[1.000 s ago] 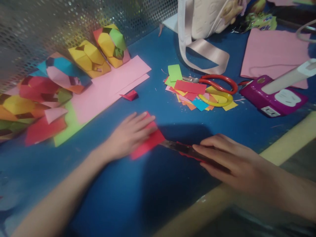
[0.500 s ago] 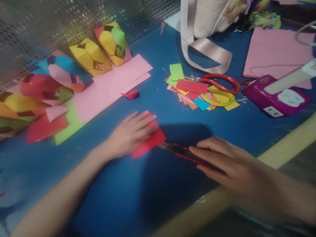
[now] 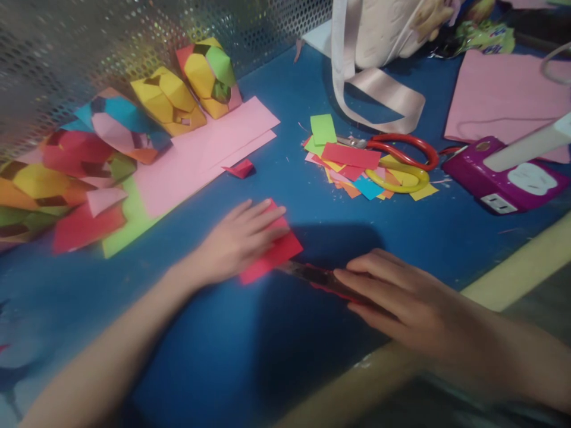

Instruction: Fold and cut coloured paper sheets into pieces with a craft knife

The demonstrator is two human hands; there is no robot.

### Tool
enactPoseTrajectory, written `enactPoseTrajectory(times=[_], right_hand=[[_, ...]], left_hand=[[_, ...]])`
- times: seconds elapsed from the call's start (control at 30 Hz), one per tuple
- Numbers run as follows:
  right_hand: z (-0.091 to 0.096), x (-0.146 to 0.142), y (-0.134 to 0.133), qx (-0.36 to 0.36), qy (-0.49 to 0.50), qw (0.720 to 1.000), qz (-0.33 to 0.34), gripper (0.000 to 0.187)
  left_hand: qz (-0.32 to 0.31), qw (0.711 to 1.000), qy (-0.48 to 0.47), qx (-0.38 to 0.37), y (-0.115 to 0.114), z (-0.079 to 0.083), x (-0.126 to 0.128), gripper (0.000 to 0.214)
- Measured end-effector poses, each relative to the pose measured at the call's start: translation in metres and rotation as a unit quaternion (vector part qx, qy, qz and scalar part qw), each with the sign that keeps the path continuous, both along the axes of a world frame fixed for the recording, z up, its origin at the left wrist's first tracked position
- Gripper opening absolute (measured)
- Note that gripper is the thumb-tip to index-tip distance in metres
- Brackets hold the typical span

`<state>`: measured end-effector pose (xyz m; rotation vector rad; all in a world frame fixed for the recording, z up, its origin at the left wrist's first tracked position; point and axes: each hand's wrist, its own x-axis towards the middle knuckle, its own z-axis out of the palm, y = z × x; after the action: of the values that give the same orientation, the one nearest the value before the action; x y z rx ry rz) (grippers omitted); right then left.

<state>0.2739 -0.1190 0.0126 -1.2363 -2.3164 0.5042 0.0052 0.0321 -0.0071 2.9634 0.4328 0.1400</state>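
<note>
Paper piece (image 3: 288,251) sits under left fingers (image 3: 267,221), knife (image 3: 312,274) in right fingers (image 3: 368,285). Scissors (image 3: 377,144) on paper scraps (image 3: 350,156) beyond right fingers; origami models (image 3: 167,101) beyond-left of left fingers.

place: papercraft table (image 3: 200,356) | signs: red paper (image 3: 288,246), scissors (image 3: 379,144), scraps (image 3: 350,156), folded shapes (image 3: 169,101)

no legible text, lettering on a green wrapper (image 3: 488,38) too blurred to read, marks on the white label (image 3: 498,203) of a purple box (image 3: 469,172) equally unclear

Red paper (image 3: 285,249); knife (image 3: 312,275) — dark with red; blue tabletop (image 3: 200,339); scissor handles (image 3: 405,138) — 1 red, 1 yellow.
</note>
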Motion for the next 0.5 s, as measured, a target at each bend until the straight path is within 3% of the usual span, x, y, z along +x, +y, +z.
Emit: enactPoseTrajectory(times=[0.5], right_hand=[[0.0065, -0.0093, 0.0053, 0.036, -0.048, 0.998, 0.030, 0.021]], left_hand=[[-0.018, 1.000, -0.021, 0.000, 0.0011, -0.0041, -0.0013, 0.035]])
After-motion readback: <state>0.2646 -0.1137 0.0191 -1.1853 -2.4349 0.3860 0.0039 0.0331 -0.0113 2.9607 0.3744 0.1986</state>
